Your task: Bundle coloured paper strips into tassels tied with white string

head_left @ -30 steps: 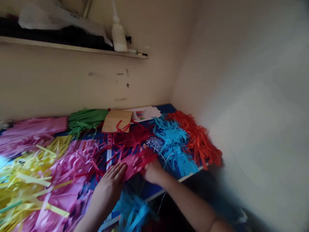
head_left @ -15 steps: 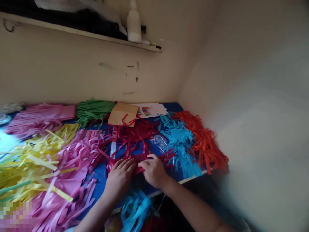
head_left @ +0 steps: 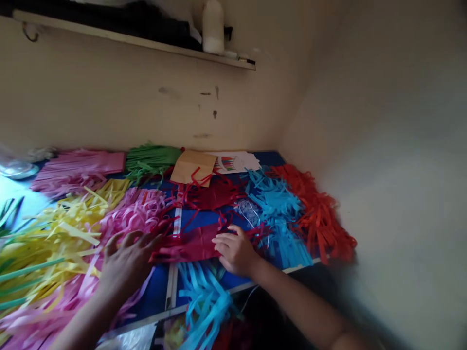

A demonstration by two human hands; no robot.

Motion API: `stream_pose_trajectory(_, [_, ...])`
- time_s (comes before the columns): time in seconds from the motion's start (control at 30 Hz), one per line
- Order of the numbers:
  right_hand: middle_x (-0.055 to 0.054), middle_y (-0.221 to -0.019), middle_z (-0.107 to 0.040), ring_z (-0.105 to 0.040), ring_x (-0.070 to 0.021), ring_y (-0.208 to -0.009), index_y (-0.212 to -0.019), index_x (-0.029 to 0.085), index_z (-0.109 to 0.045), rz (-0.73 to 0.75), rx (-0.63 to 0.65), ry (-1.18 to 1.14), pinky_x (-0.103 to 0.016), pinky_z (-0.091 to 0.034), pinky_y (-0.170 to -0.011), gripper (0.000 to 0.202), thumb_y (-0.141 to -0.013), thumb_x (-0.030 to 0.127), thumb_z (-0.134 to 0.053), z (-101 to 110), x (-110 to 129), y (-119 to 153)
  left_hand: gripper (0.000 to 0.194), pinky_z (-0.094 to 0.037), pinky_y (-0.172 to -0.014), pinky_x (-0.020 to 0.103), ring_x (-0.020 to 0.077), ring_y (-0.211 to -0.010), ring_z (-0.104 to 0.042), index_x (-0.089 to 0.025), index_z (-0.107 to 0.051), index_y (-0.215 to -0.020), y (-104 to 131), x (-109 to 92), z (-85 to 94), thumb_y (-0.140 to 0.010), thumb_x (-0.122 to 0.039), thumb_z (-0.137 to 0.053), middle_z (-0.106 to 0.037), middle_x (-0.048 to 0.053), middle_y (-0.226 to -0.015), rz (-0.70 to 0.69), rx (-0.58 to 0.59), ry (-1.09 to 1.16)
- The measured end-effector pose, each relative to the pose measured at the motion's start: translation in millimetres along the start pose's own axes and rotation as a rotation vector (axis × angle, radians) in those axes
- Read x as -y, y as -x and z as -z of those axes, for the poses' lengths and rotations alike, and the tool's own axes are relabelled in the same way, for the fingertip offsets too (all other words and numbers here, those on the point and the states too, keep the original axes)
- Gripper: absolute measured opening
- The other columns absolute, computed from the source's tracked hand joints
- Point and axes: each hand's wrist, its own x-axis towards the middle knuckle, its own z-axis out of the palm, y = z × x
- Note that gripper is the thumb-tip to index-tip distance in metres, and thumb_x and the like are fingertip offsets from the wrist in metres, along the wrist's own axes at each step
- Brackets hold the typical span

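A crimson fringed sheet of thin paper (head_left: pixel 200 243) lies across the blue table in front of me, its strips spreading at both ends. My right hand (head_left: pixel 235 250) rests at its right part, the fingers bent but apart. To the left, my left hand (head_left: pixel 129 253) hovers at the sheet's left strips and over the pink fringed paper (head_left: pixel 138 211). Its fingers are spread, and it is slightly blurred. Behind the sheet sits another crimson fringed piece (head_left: pixel 213 192). Light blue fringe (head_left: pixel 204 296) hangs over the table's front edge.
Yellow fringe (head_left: pixel 76 211) heaps at left; green (head_left: pixel 153 156) and pink stacks (head_left: pixel 91 163) line the wall. A brown paper piece (head_left: pixel 193 167) and a drawing (head_left: pixel 237 161) lie behind. Blue (head_left: pixel 277 204) and orange-red fringe (head_left: pixel 321 218) fill the right. A shelf (head_left: pixel 146 43) holds a white bottle (head_left: pixel 213 26).
My left hand has moved left, away from the middle of the crimson sheet, uncovering it. My right hand stays near its right part. The view has shifted slightly.
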Motion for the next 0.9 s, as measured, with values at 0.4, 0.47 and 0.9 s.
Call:
stream_pose_trajectory(0.4, [-0.007, -0.092, -0.074, -0.065, -0.0199, -0.093, -0.093, 0.017, -0.065, -0.125, 0.278, 0.019, -0.037, -0.035, -0.086, 0.009, -0.085, 0.018, -0.061, 6.4, -3.6, -3.9, 0.02, -0.042, -0.088, 0.045, 0.0276, -0.088, -0.068, -0.023, -0.072, -0.093, -38.5, -104.1, 11.0, -0.086, -0.038, -0.061, -0.075, 0.006, -0.085, -0.089, 0.326, 0.41])
stream_pose_trajectory(0.47, [-0.002, -0.094, -0.075, -0.067, -0.0169, -0.094, -0.094, 0.02, -0.067, -0.253, 0.306, -0.078, -0.033, -0.035, -0.086, 0.009, -0.086, 0.018, -0.064, 14.2, -7.6, -7.7, 0.022, -0.041, -0.084, 0.041, 0.0244, -0.085, -0.069, -0.026, -0.073, -0.082, -38.0, -89.7, -2.6, -0.09, -0.037, -0.055, -0.076, 0.004, -0.082, -0.058, 0.346, 0.414])
stream_pose_trajectory(0.9, [-0.004, -0.09, -0.076, -0.07, -0.0194, -0.081, -0.091, 0.023, -0.07, -0.636, 0.3, 0.067, -0.027, -0.041, -0.066, 0.018, -0.093, 0.037, -0.06, -6.5, -11.1, -49.5, 0.046, -0.036, -0.076, 0.037, 0.0255, -0.075, -0.07, -0.021, -0.07, -0.089, -52.4, -76.1, -11.3, -0.097, -0.044, -0.031, -0.076, 0.009, -0.075, 0.181, 0.407, 0.185])
